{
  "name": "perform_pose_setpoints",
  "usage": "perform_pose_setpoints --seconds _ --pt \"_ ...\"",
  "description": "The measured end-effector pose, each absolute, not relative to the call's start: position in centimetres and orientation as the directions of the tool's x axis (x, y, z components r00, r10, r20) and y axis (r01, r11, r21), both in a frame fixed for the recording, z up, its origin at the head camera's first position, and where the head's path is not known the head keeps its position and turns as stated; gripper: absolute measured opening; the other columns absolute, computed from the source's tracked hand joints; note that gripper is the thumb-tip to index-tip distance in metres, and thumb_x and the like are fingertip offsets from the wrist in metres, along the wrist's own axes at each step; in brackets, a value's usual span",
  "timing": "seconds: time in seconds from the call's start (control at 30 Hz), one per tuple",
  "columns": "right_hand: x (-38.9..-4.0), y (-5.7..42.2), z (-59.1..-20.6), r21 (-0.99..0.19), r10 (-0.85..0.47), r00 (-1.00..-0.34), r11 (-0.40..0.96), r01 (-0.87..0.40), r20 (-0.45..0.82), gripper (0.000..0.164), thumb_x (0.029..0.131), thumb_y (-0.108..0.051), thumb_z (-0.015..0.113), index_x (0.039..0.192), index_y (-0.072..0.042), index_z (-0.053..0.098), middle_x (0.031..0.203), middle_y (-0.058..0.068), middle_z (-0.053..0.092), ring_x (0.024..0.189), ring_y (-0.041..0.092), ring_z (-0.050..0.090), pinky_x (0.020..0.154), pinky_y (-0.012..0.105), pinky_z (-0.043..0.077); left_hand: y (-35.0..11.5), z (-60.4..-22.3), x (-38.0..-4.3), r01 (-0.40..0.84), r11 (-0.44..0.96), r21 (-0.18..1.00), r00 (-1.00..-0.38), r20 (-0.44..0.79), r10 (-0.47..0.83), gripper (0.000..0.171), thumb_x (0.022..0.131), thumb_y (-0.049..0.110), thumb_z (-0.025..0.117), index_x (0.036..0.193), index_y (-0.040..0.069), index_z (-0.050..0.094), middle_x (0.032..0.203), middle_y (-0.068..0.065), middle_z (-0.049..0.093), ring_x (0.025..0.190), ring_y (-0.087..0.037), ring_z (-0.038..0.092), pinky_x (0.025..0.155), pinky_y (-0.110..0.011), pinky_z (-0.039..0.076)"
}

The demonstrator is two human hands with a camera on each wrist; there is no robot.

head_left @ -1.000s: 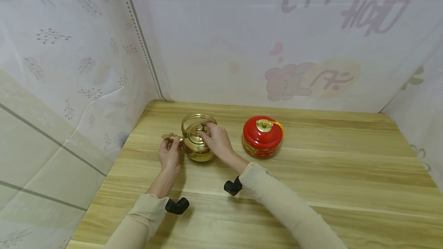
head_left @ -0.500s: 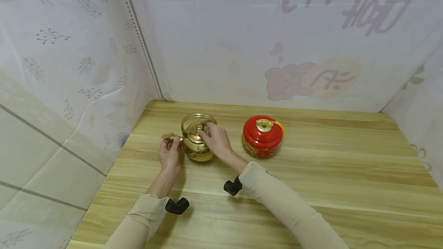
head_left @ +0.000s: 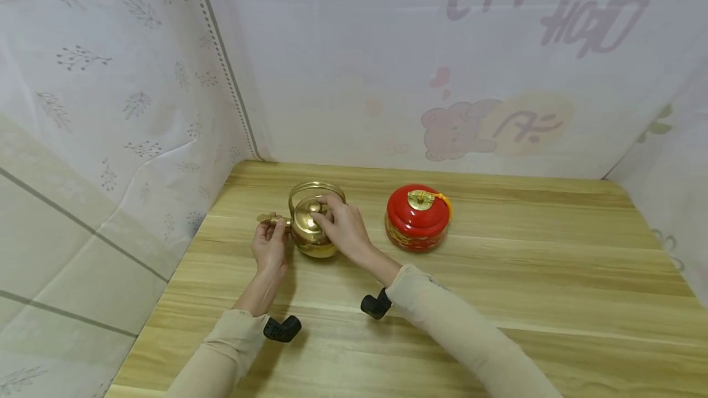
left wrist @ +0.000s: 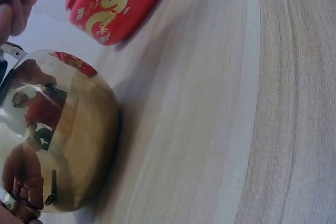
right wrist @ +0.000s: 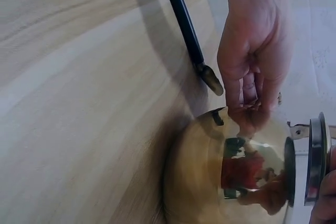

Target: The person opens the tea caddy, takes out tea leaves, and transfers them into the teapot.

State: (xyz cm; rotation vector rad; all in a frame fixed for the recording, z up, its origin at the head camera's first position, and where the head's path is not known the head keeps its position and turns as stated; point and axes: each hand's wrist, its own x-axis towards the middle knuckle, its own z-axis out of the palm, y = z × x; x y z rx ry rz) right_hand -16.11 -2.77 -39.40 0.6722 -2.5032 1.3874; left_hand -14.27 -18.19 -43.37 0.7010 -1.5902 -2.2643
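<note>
A brass teapot (head_left: 316,244) stands on the wooden table at the left, its hoop handle (head_left: 315,185) upright behind the lid. My left hand (head_left: 269,252) pinches its spout (head_left: 280,222) at the left. In the right wrist view the left hand (right wrist: 257,40) comes down to the pot's side. With thumb and fingers, my right hand (head_left: 345,229) holds the teapot lid (head_left: 308,217). The right wrist view shows a gap between the lid (right wrist: 317,156) and the pot's dark rim (right wrist: 290,169). Part of the right hand (left wrist: 21,3) appears at the left wrist view's upper left corner.
A red lidded jar (head_left: 417,223) with a gold dragon pattern and yellow cord stands right of the teapot. Black camera mounts (head_left: 283,328) jut from both wrists above the table (head_left: 531,275). A patterned cloth wall (head_left: 354,78) rises behind.
The teapot lid has shifted slightly in the right hand, its knob now a little further left. The left hand keeps its hold on the spout. The head view has moved slightly.
</note>
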Motion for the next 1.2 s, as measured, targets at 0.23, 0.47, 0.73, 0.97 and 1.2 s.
perform_pose_setpoints --seconds 0.23,0.47,0.73,0.97,1.2 --pt "-14.0 -0.7 -39.3 -0.753 -0.345 -0.838 0.381 -0.536 0.423 0.026 0.087 -0.013 0.068 0.111 -0.003 0.065 0.069 0.001 0.061 0.056 0.003 0.047 0.049 0.014 0.040 -18.1 -43.3 -14.3 -0.031 -0.350 0.936 -0.836 -0.216 -0.504 0.024 0.095 0.005 0.052 0.119 0.001 0.049 0.092 0.006 0.055 0.083 -0.002 0.055 0.078 -0.012 0.049" --pt "-12.0 2.3 -39.9 -0.779 -0.389 -0.839 0.355 -0.517 0.380 0.026 0.084 -0.013 0.071 0.108 -0.004 0.065 0.071 0.000 0.060 0.059 0.002 0.047 0.051 0.016 0.044 -18.2 -43.7 -14.6 -0.009 -0.357 0.934 -0.826 -0.208 -0.524 0.025 0.095 0.003 0.053 0.119 -0.001 0.049 0.088 0.007 0.056 0.080 -0.001 0.053 0.071 -0.011 0.047" --pt "-10.7 4.7 -41.8 -0.762 -0.439 -0.840 0.410 -0.502 0.318 0.023 0.082 -0.012 0.072 0.102 -0.003 0.065 0.072 0.000 0.058 0.062 0.002 0.048 0.053 0.016 0.045 -18.1 -43.6 -14.5 0.000 -0.369 0.930 -0.824 -0.209 -0.527 0.026 0.094 0.003 0.054 0.119 -0.002 0.050 0.088 0.007 0.057 0.078 -0.001 0.053 0.069 -0.012 0.047" --pt "-10.5 5.4 -43.7 -0.739 -0.450 -0.860 0.489 -0.463 0.241 0.019 0.081 -0.012 0.073 0.097 -0.005 0.066 0.072 -0.004 0.057 0.062 0.001 0.046 0.054 0.016 0.042 -18.1 -43.4 -14.4 0.008 -0.378 0.926 -0.821 -0.210 -0.531 0.019 0.093 0.002 0.054 0.112 0.001 0.052 0.085 0.007 0.056 0.076 -0.001 0.055 0.070 -0.011 0.048" --pt "-10.3 5.6 -44.4 -0.735 -0.468 -0.865 0.521 -0.434 0.180 0.018 0.081 -0.012 0.073 0.097 -0.006 0.066 0.070 -0.006 0.056 0.060 -0.001 0.044 0.051 0.016 0.039 -18.1 -43.4 -14.4 0.002 -0.371 0.929 -0.824 -0.208 -0.526 0.026 0.093 0.002 0.054 0.119 -0.003 0.049 0.086 0.007 0.057 0.076 -0.001 0.055 0.069 -0.011 0.048"
